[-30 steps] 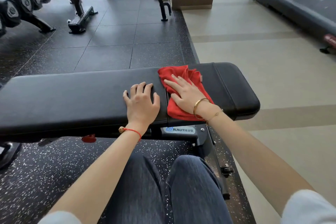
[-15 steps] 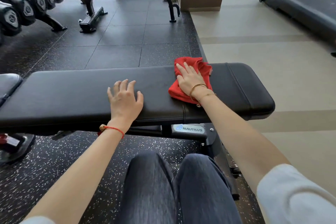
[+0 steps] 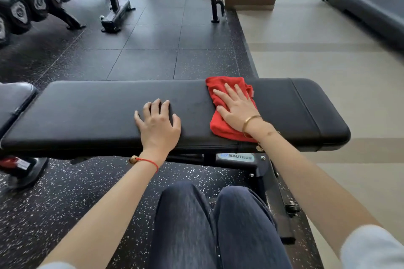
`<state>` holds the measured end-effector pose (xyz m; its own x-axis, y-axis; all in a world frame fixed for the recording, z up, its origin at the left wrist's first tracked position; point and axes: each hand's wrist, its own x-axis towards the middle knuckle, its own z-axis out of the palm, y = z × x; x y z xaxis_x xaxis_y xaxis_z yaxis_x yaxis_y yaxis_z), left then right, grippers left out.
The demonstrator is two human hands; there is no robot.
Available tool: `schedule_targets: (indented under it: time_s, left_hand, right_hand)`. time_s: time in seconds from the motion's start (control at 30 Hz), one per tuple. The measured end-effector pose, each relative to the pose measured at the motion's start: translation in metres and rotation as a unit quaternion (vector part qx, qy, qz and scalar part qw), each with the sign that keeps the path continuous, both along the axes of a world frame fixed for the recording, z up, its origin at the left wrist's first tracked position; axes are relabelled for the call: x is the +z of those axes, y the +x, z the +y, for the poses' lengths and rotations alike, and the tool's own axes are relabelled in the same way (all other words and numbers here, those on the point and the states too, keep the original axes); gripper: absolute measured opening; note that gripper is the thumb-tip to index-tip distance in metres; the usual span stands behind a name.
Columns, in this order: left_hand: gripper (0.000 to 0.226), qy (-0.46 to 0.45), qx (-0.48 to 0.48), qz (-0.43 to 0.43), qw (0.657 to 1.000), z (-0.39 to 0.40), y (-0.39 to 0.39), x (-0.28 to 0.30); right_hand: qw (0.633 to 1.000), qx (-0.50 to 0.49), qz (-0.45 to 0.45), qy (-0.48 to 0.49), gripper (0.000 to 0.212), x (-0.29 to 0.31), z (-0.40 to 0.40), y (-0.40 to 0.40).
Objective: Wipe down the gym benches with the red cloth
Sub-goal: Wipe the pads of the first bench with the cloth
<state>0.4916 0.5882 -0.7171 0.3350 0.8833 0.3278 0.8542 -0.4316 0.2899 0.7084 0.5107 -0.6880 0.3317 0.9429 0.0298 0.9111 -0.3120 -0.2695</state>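
Crumpled red cloth (image 3: 227,102) on smooth padded bench (image 3: 98,111)

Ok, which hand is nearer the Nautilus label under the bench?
Right. The right hand lies on the red cloth almost straight above the label; the left hand rests flat on the bench, further left.

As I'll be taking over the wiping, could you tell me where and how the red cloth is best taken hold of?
Take the red cloth from above, palm flat, as the right hand does now. It lies bunched flat on the near bench, so pressing down mid-cloth should hold it better than pinching an edge.
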Motion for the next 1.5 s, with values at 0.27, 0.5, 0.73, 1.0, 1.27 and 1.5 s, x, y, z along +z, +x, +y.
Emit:
schedule_targets:
  time_s: [0.27,0.5,0.73,1.0,1.27,1.5]
  left_hand:
    - [0.047,-0.006,0.012,0.03,0.999,0.0,0.004,0.004]
    - [0.051,-0.013,0.008,0.037,0.999,-0.001,0.005,0.001]
    - [0.058,0.001,0.018,0.008,1.0,-0.002,0.005,-0.001]
    - [0.055,0.005,0.021,-0.006,1.0,0.0,0.002,0.001]
    - [0.05,-0.001,0.011,0.0,1.0,-0.003,0.001,-0.001]
    - [0.056,-0.003,0.014,-0.007,1.0,-0.004,0.002,0.004]
  right_hand:
    - [0.999,0.052,-0.001,-0.001,0.052,0.003,0.043,-0.046]
    - [0.997,0.055,-0.023,0.053,0.051,-0.007,-0.027,-0.033]
    - [1.0,-0.005,0.01,0.004,0.051,0.003,0.037,-0.013]
    - [0.993,0.116,-0.03,0.012,0.053,-0.002,0.025,-0.056]
    - [0.997,0.038,-0.052,0.043,0.05,-0.005,-0.042,-0.012]
    - [0.998,0.009,-0.061,0.004,0.05,0.003,0.014,-0.005]
